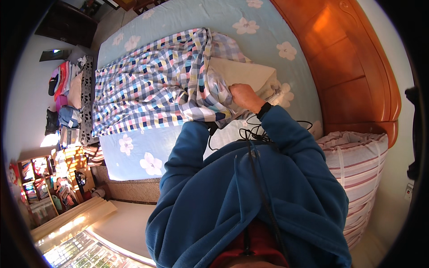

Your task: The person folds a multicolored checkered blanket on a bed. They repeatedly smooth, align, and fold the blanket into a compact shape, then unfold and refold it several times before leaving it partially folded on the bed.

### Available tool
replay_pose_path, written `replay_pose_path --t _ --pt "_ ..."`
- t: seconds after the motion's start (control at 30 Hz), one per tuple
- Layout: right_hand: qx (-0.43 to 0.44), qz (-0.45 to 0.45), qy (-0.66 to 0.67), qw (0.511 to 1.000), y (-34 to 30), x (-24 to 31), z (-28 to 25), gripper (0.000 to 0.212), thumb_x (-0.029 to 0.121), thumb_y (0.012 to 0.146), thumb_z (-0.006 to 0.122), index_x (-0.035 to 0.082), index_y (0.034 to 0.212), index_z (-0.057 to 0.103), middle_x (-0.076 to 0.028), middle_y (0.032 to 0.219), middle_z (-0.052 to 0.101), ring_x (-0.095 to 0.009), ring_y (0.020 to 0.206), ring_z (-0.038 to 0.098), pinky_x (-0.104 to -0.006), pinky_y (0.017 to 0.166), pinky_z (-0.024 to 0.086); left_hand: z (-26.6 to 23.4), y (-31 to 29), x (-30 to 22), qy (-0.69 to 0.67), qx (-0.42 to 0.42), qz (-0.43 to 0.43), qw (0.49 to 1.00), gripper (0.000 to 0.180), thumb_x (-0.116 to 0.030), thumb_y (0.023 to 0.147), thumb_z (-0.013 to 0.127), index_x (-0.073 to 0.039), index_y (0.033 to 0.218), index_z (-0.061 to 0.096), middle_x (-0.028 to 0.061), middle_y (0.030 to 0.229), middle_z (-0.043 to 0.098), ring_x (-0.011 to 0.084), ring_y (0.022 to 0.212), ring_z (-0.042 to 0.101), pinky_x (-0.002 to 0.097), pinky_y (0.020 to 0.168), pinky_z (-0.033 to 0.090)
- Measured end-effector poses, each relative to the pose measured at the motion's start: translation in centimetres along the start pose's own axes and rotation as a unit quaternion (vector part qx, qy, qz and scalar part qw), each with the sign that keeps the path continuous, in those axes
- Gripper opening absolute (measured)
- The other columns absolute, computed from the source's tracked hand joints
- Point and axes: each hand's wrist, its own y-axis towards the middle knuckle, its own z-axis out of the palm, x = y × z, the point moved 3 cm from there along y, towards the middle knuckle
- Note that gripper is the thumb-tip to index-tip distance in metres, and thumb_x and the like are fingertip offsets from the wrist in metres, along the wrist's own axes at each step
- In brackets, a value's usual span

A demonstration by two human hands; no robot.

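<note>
A checked duvet cover (147, 85) in blue, white, pink and yellow lies rumpled across the bed. From its right end a cream quilt (243, 71) sticks out, partly inside the cover. My right hand (245, 97), with a black band at the wrist, is closed on the cover's turned-back edge beside the quilt. My left sleeve (184, 145) reaches to the cover's near edge. The cloth hides my left hand there, so its fingers do not show.
A pale blue flowered sheet (127, 163) covers the bed. An orange-brown wooden headboard (344, 58) rises at the right, beside a striped fabric bundle (357, 174). Black cables (257, 134) hang between my arms. Folded clothes (67, 85) and a crowded shelf (49, 183) are at the left.
</note>
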Motion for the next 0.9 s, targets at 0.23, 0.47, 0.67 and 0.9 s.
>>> replay_pose_path --t 0.23,0.47,0.67,0.9 --pt "0.112 -0.016 -0.003 0.994 -1.5 0.7 1.9 0.017 0.011 0.072 0.059 -0.003 0.082 0.065 -0.021 0.082 0.065 -0.04 0.079 0.063 -0.0477 0.068 0.05 0.2 1.8 0.6 0.193 0.104 0.08 0.972 0.034 -0.027 0.095 0.052 -0.008 0.122 0.057 0.0139 0.117 0.062 0.0318 0.105 0.06 0.0423 0.09 0.049" --pt "0.041 0.063 0.181 0.981 -1.7 1.1 1.1 0.022 0.016 0.086 0.057 -0.002 0.097 0.063 -0.022 0.086 0.065 -0.037 0.079 0.064 -0.0418 0.069 0.05 0.0 2.0 2.6 0.332 0.136 0.144 0.922 0.034 -0.028 0.095 0.051 -0.008 0.122 0.057 0.0148 0.115 0.063 0.033 0.103 0.061 0.0429 0.089 0.049" --pt "0.098 0.116 0.384 0.911 -2.8 2.0 0.8 0.038 0.035 0.093 0.06 -0.001 0.104 0.064 -0.012 0.088 0.067 -0.019 0.08 0.061 -0.0314 0.073 0.048 -0.7 1.8 3.5 0.401 0.153 0.181 0.885 0.035 -0.03 0.095 0.05 -0.008 0.121 0.058 0.0156 0.114 0.064 0.034 0.102 0.062 0.0434 0.088 0.049" --pt "0.188 0.187 0.624 0.735 -4.3 4.0 2.0 0.035 0.033 0.091 0.065 -0.002 0.098 0.064 -0.009 0.082 0.063 -0.015 0.08 0.059 -0.0315 0.072 0.047 -1.7 1.3 4.1 0.455 0.177 0.227 0.843 0.035 -0.031 0.096 0.049 -0.008 0.12 0.059 0.0165 0.113 0.065 0.0352 0.101 0.062 0.044 0.087 0.049"
